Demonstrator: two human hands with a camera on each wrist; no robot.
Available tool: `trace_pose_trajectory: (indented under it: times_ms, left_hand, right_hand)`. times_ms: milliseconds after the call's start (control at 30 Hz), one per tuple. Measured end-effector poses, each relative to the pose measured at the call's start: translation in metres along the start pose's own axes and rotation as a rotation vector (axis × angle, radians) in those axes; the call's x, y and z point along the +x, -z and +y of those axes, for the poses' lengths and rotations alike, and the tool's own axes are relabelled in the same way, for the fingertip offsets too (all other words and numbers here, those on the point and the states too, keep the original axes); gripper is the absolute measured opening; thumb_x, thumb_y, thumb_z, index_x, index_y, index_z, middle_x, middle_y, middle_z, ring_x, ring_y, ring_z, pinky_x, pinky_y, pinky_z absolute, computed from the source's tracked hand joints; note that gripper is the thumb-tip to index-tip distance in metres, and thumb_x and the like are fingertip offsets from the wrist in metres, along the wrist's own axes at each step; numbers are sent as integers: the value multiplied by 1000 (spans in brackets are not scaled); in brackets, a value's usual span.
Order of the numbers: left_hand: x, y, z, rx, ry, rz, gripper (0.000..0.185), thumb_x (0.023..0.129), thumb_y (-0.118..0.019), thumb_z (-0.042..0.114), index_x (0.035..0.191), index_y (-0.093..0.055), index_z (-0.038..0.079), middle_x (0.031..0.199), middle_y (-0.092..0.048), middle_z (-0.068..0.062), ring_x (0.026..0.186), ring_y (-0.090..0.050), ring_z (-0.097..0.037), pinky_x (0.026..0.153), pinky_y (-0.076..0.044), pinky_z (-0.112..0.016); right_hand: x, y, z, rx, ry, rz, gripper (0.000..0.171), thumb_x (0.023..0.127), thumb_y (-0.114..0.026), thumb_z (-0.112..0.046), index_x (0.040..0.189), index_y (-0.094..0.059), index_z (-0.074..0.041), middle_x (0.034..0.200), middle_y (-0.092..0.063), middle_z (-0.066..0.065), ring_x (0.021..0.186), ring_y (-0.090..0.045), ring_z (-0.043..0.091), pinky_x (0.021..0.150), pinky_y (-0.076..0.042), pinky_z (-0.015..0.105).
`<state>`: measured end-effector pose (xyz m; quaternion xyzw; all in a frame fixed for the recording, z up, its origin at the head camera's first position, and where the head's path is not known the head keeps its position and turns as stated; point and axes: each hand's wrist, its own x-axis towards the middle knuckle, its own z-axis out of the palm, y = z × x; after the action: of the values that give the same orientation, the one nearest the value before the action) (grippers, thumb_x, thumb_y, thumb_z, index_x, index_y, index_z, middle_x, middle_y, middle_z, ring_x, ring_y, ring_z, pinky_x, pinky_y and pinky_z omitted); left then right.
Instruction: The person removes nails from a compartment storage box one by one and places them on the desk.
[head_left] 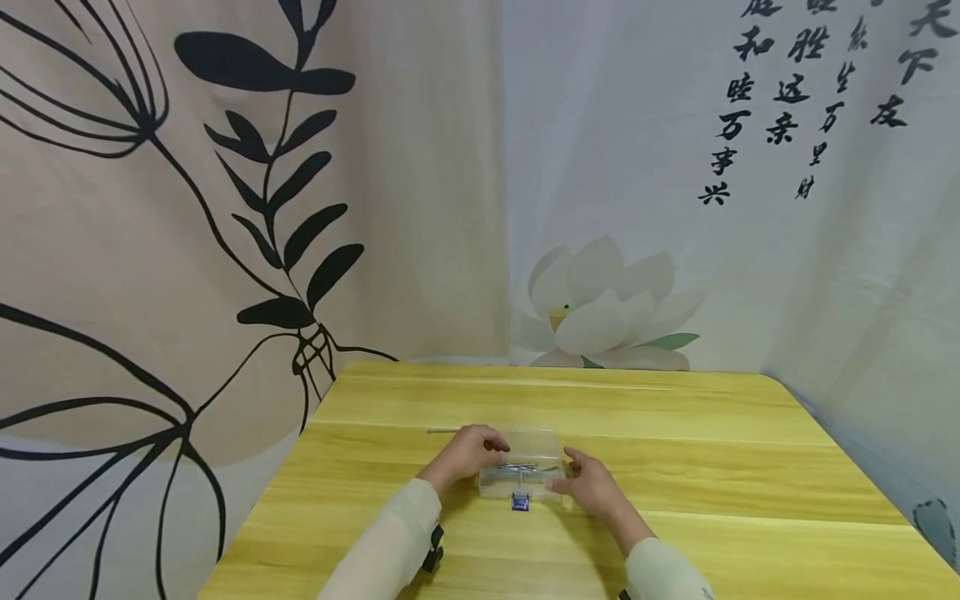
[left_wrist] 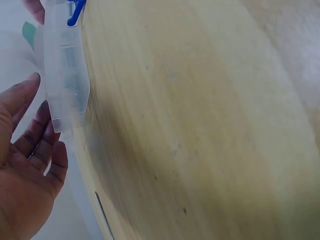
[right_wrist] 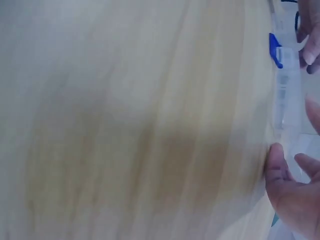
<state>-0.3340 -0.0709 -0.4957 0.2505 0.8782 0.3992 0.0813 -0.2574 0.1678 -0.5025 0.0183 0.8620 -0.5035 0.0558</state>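
Observation:
A clear plastic box [head_left: 495, 485] sits on the table with its see-through lid [head_left: 534, 440] tipped back. A blue latch [head_left: 520, 502] marks its front side, and several thin metal pieces [head_left: 517, 467] like nails lie inside. At the box's left end is my left hand [head_left: 472, 450], its fingers loosely bent; in the left wrist view the fingertips [left_wrist: 45, 107] come right up to the box's end. My right hand [head_left: 592, 483] is at the right end, thumb by the front corner and fingers spread apart. Neither hand shows a grip on anything.
A thin metal rod [head_left: 442, 431] lies on the wooden table [head_left: 675, 433] behind my left hand. Behind the table's far edge hangs a printed curtain [head_left: 427, 208] with plants and characters. A dark strap [head_left: 432, 550] is on the left wrist.

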Motion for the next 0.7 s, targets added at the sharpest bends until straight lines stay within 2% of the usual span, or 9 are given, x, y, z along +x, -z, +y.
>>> trace_pose_trajectory:
  times_ms: [167,300,533,700]
  left_hand:
    - [1,-1,-2,22,0,2,13,92,-72,11,103,-75,7,95,-66,2,87,-58,-15,78,-50,-36]
    - [2,-2,-1,19,4,-3,15,92,-71,10,106,-75,4,95,-66,2,87,-59,-14,77,-51,-35]
    - [2,-1,0,6,-24,-5,13,91,-72,8,103,-75,4,94,-66,0,85,-59,-14,76,-51,-34]
    - [0,0,0,-13,-12,-14,13,92,-71,8,104,-75,4,94,-66,1,85,-59,-14,76,-51,-35]
  right_hand:
    - [0,-1,-2,72,-12,-7,74,87,-77,-9,147,-38,9,125,-56,27,108,-58,37,90,-51,48]
    - [1,-1,0,97,2,-11,68,87,-76,-4,144,-42,10,108,-61,16,92,-58,23,75,-54,37]
    - [0,0,3,102,12,-50,72,87,-75,-4,149,-39,3,100,-56,12,84,-52,22,68,-47,33]
    - [-1,0,4,108,18,-70,69,87,-75,-4,148,-43,1,104,-53,13,89,-49,24,72,-45,34]
